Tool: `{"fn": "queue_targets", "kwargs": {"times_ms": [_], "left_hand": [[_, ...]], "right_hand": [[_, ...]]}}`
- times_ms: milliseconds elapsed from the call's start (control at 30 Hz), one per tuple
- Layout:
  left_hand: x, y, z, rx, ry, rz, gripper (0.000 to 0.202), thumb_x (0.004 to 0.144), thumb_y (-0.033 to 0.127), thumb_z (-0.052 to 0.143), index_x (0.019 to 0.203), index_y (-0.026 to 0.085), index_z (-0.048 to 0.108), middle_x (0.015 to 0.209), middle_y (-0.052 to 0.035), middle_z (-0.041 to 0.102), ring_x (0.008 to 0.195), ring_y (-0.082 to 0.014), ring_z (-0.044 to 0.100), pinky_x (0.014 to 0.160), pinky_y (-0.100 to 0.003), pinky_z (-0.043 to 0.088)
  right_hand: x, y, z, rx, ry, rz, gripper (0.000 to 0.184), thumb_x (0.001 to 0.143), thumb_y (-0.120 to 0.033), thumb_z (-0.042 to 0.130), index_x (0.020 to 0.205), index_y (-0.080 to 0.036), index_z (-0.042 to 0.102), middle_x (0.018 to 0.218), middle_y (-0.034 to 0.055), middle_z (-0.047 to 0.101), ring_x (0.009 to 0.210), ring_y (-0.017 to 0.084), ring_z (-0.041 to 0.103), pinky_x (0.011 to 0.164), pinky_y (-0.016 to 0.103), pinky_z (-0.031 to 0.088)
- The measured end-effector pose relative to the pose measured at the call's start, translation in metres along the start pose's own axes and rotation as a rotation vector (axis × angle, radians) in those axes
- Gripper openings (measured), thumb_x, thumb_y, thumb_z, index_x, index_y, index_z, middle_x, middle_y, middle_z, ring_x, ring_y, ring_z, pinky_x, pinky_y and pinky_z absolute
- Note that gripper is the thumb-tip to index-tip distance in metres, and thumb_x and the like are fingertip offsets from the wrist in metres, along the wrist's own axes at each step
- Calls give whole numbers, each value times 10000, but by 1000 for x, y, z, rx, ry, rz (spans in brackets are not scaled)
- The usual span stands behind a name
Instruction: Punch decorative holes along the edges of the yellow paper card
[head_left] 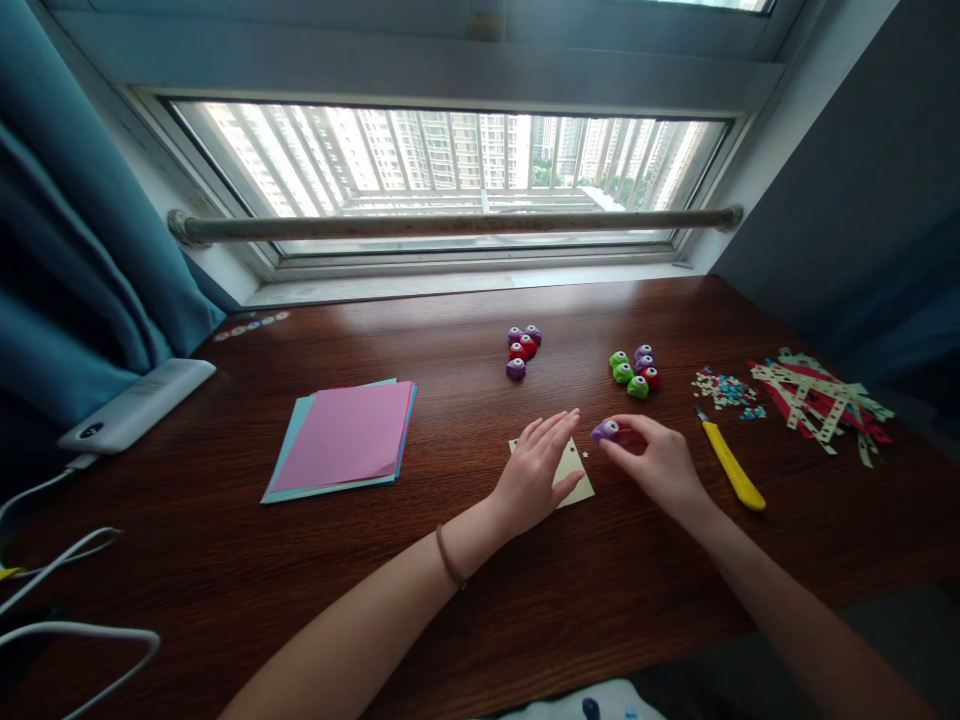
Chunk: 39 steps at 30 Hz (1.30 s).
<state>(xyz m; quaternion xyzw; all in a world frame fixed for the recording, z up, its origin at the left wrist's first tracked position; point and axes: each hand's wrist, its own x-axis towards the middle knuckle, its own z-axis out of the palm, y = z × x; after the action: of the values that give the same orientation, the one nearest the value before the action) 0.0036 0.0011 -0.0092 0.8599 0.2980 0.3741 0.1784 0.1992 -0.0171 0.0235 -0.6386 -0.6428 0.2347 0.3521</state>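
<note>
My right hand (660,462) pinches a small purple paper punch (604,430) with a white button, just right of a pale yellow sheet of paper (574,480). Over that sheet lies my left hand (536,463), open, its fingers stretched out and thumb apart, covering much of the paper. Small star-shaped marks or holes show near the sheet's upper right edge, and a tiny star cutout (586,455) rests beside it.
Red and purple punches (517,350) stand in back, with green, red and purple ones (636,372) farther right. A yellow craft knife (731,465), confetti (724,388) and punched paper strips (825,395) lie right. Left are coloured sheets (341,440) and a white power bank (139,405).
</note>
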Motion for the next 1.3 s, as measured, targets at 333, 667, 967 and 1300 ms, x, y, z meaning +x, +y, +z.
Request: {"fn": "queue_targets", "kwargs": {"times_ms": [333,667,967,1300], "left_hand": [[-1,-3,3,31,-3,78,436,861,258,529,1260,149,392,1246,-104,519,1212,-235,398,1013,-438,369],[-1,-2,1,35,5,100,371,867,232,512,1222,164,430,1214,-100,546,1193,-242,427,991,-460,394],[-2,-2,2,63,35,82,363,864,225,506,1213,166,424,1186,-98,553,1184,-235,430,989,-442,392],[1,0,0,194,135,-80,127,857,191,433,977,165,468,911,-83,571,869,-213,532,767,-374,469]], "right_hand": [[31,87,-60,-731,213,165,217,747,-314,614,939,-214,632,861,40,648,756,234,594,625,302,419],[69,95,-45,-661,200,78,253,745,-333,655,946,-180,647,821,58,657,737,226,605,644,287,430],[86,77,-27,-633,251,0,297,779,-284,625,1025,-119,605,941,131,621,854,254,574,757,336,444],[24,23,5,-51,-372,-209,93,742,-286,668,794,-209,671,799,0,606,745,150,556,685,251,437]]}}
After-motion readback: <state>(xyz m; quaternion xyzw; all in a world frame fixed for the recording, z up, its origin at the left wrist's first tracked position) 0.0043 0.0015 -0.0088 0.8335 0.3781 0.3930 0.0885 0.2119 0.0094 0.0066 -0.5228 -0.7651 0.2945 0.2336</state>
